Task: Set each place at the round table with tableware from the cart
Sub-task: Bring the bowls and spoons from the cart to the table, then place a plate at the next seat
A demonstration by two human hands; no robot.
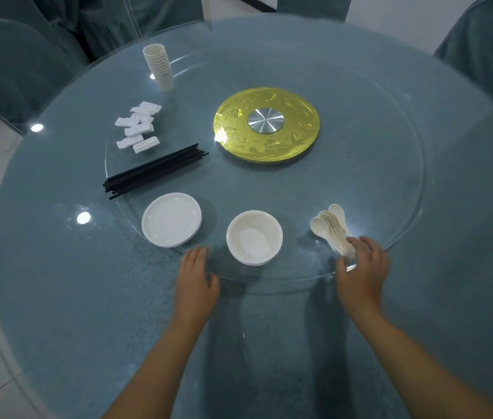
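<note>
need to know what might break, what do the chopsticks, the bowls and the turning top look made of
Chopsticks: matte black with no grain showing, probably plastic, possibly lacquered wood. Bowls: off-white with a soft sheen and a thin rim, could be ceramic or melamine; the picture leaves it open. Turning top: clear glass, since the blue cloth shows through it and its edge catches light.

The counter [420, 297] is glossy glass over matt cloth. At its centre, a shiny gold disc [284, 146] holds a brushed metal hub [266, 120]; nearby chopsticks [154, 170] look matt black.
</note>
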